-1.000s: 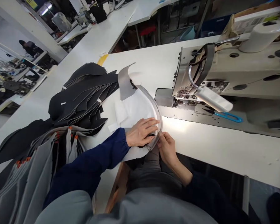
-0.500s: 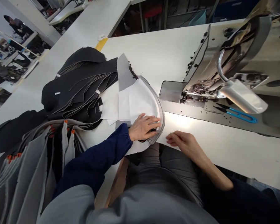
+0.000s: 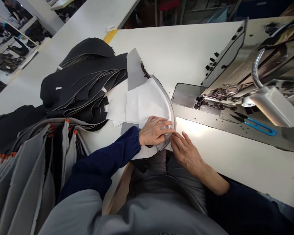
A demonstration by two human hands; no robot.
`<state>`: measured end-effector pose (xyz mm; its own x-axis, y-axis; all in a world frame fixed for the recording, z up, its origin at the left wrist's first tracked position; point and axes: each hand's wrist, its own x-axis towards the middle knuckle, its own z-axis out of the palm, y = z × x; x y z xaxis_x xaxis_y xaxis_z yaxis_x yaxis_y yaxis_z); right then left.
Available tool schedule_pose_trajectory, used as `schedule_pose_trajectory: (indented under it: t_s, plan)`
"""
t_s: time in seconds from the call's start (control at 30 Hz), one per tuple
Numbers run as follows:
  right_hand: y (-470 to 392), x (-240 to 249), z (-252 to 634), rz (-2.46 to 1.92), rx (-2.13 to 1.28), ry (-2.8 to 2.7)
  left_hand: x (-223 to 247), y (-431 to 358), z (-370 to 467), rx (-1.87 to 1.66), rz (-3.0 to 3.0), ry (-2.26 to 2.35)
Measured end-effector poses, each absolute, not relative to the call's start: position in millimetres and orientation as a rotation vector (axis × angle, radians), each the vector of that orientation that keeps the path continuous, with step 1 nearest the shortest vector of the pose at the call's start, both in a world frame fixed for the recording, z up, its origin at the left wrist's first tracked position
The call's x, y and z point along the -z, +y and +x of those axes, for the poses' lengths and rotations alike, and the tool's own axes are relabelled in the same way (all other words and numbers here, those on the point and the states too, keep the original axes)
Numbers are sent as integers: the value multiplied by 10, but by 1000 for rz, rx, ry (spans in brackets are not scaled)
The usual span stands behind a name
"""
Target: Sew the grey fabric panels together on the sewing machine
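Observation:
A curved fabric piece [image 3: 150,101], white on top with a grey edge, lies on the table in front of me. My left hand [image 3: 155,131] rests on its lower right part with the fingers spread, pressing nothing between them. Right beside it, my right hand [image 3: 186,151] touches the grey curved edge [image 3: 172,114] with its fingertips. Its fingers are stretched out, and the thumb stands slightly apart. What lies beneath the right fingertips is partly hidden.
A sewing machine [image 3: 235,94] with a lamp [image 3: 275,106] stands at the right. Blue thread snips [image 3: 259,126] lie on its bed. Stacked dark fabric pieces [image 3: 83,81] cover the table's left side, and grey panels with orange marks [image 3: 31,163] hang at the lower left.
My right hand has moved left and up from above the table edge to the fabric's curved edge, and its curled fingers have straightened. My left hand stays on the fabric piece.

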<state>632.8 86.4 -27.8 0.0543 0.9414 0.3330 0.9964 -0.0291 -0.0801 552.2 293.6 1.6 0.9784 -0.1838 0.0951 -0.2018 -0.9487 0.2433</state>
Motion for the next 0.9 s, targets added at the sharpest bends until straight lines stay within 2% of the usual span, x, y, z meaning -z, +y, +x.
schedule_pose_trajectory:
  t_s: [0.27,0.43,0.9]
  plan:
    - [873,301,6373,-2028,280,-2060,66,3062,5656,-66,2785,-308]
    - [924,288,6483,-2044,325,-2056,120,3087,5838,-197,2728,-372]
    - [894,252,7192,-2165,382,-1910,99,3000,6877,-300,2667,-536]
